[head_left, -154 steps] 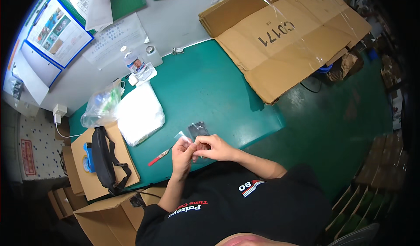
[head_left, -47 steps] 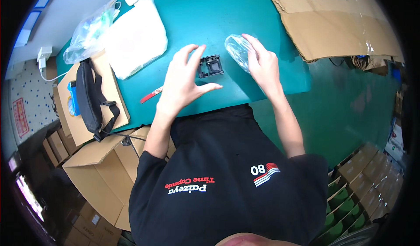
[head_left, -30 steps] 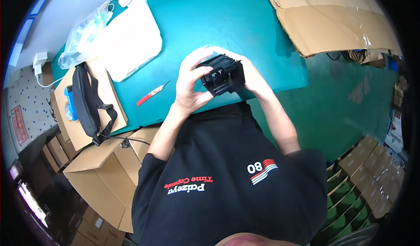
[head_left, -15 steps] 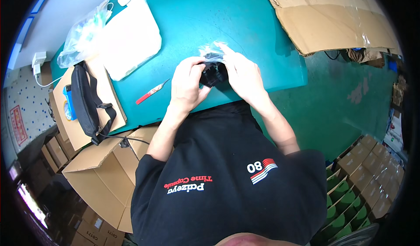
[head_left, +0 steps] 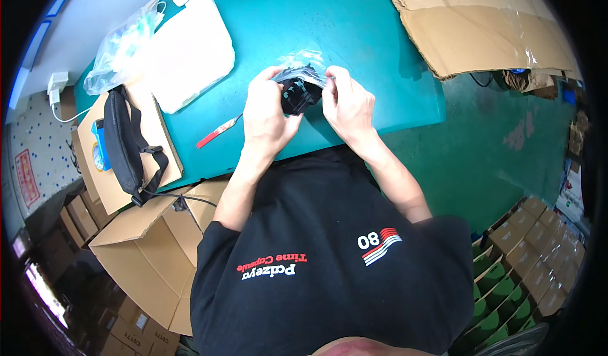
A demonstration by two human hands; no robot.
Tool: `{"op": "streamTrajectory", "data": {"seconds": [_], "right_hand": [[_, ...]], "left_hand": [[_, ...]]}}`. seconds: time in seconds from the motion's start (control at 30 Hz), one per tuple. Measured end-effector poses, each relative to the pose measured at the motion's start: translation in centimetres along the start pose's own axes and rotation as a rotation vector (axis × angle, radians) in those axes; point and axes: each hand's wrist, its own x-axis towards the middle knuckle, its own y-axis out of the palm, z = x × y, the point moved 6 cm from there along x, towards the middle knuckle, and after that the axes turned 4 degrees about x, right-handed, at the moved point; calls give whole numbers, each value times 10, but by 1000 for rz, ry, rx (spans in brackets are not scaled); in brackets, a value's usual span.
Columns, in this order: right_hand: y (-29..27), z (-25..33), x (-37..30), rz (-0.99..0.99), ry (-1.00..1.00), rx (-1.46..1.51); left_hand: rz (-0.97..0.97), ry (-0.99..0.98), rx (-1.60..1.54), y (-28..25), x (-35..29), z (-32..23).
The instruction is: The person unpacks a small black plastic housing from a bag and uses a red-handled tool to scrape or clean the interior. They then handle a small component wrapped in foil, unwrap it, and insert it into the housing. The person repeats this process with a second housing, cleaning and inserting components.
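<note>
Both of our hands are meeting over the near edge of the green worktop (head_left: pixel 354 33), and we are holding one small black part (head_left: pixel 296 95) between them, partly inside a clear plastic bag (head_left: pixel 303 65). Our left hand (head_left: pixel 266 112) is curling around the part's left side, thumb and fingers closed on it. Our right hand (head_left: pixel 347 106) is pinching the bag's edge at the part's right side, fingertips closed on the film. The part is sitting squarely between the two hands, lifted just above the worktop, about level with our knuckles and slightly toward the far side of them. Its long axis is running roughly left to right, from one palm toward the other, though the bag and our fingers are hiding its ends, so we cannot tell its exact outline. Neither hand is clearly nearer; the left one is carrying more of the part, the right more of the bag.

Off to the left, near the same edge, a red-handled tool (head_left: pixel 217 132) is lying flat, apart from our left wrist. Farther toward the left far corner, a white foam pad (head_left: pixel 190 55) is resting on the worktop.
</note>
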Motion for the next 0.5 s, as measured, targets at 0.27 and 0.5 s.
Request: {"op": "streamTrajectory", "data": {"seconds": [0.27, 0.5], "right_hand": [[6, 16, -5, 380, 233, 142], [10, 35, -15, 160, -26, 316]], "left_hand": [[-111, 116, 135, 0, -4, 3], [-187, 84, 148, 9, -19, 6]]}}
